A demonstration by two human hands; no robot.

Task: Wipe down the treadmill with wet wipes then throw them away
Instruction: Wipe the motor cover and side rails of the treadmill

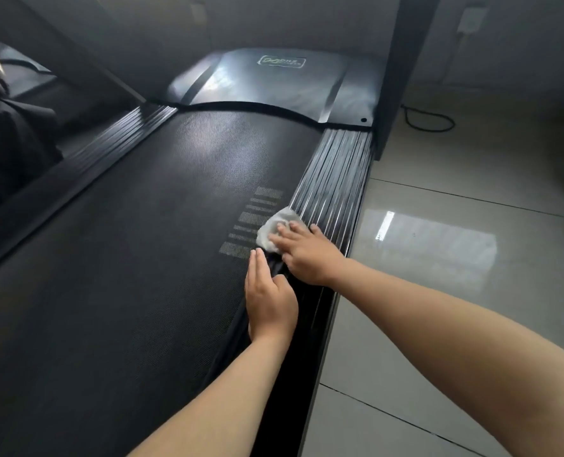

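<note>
Wipe (275,226): white, damp-looking and crumpled into a loose wad, its folds bunched rather than spread flat. It lies at the right edge of the treadmill belt (135,258), where the dark textured surface meets the ribbed side rail (335,179), just beside a block of pale printed stripes on the belt. The right hand (307,255) presses down on it with fingers straight and slightly spread, so the near half of the wad is covered and only the far part shows. The left hand (270,300) rests flat on the belt edge just behind, fingers straight and together, holding nothing. Both forearms are bare. Past the belt, the glossy motor cover (274,87) carries a small logo plate whose lettering is blurred. A dark upright post (402,61) rises at the rail's far end. To the right lies a shiny tiled floor (439,324) with a black cable (429,124) looped on it.
</note>
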